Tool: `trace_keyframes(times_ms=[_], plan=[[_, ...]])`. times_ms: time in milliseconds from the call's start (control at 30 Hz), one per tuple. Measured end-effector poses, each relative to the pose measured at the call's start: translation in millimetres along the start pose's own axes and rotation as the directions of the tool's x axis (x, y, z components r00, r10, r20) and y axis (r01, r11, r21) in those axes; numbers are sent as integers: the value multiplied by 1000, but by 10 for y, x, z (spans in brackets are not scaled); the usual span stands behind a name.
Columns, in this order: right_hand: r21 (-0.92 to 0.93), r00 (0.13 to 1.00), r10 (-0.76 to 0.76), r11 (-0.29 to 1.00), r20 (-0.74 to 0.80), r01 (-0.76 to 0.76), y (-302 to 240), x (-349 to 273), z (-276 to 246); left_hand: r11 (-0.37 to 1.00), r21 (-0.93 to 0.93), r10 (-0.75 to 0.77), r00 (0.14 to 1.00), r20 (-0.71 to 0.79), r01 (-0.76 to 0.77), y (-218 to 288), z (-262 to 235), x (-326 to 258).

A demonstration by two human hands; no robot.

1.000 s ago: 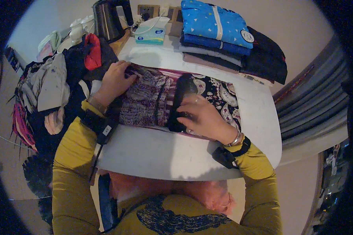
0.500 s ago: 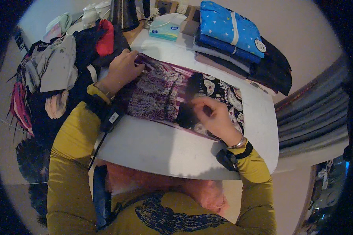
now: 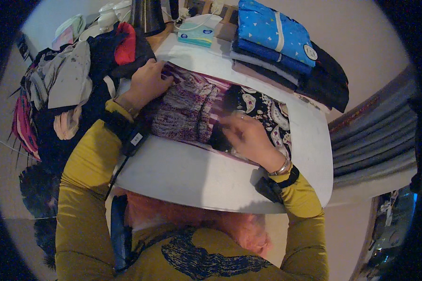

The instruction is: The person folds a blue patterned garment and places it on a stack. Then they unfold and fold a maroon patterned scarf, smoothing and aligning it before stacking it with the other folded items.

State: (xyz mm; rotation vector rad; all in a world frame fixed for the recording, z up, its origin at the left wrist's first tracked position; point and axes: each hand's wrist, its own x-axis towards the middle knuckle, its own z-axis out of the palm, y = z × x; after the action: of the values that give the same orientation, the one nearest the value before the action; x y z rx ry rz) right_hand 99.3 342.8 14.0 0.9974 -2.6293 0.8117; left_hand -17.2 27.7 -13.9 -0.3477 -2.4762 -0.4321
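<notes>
A folded patterned cloth garment [image 3: 180, 110] lies across the white table, purple and white on its left part. Its right part [image 3: 279, 122] is black with pale paisley shapes, and pink-striped cloth shows between the two and along the edges. At the far left corner, my left hand [image 3: 147, 82] has its fingers closed on the cloth's edge. My right hand [image 3: 254, 143] rests over the black part near the middle, its thumb and fingers apart and pointing left, somewhat blurred. Its palm side is hidden, and I see nothing held in it.
A stack of folded clothes [image 3: 274, 35], blue on top, stands at the back right. Heaped clothes [image 3: 70, 79] lie at the left. Behind are a tissue pack [image 3: 197, 35] and a dark kettle-like vessel [image 3: 146, 18]. The table [image 3: 169, 173] has a rounded near edge.
My right hand has shifted slightly left over the cloth, its fingers lower and more stretched out. The left hand stays at the corner.
</notes>
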Motion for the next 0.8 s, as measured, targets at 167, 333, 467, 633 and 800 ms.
trace_keyframes(times_ms=[167,333,467,633,800], plan=[[172,991,109,981,-79,-94,-1,-19,-38,999,-31,-19,1000,15,20,0,10,14],[179,969,54,984,-239,-11,-74,-17,-172,998,-25,-59,992,115,62,55,-110,-15],[293,934,165,953,-317,-69,-5,-31,-245,995,-60,-65,989,136,74,84,-150,-2],[514,878,422,817,-227,-260,97,-71,-298,996,-59,-57,992,110,64,60,-130,8],[517,826,555,738,-99,-434,66,-59,-302,996,-51,-70,993,98,75,47,-97,9]])
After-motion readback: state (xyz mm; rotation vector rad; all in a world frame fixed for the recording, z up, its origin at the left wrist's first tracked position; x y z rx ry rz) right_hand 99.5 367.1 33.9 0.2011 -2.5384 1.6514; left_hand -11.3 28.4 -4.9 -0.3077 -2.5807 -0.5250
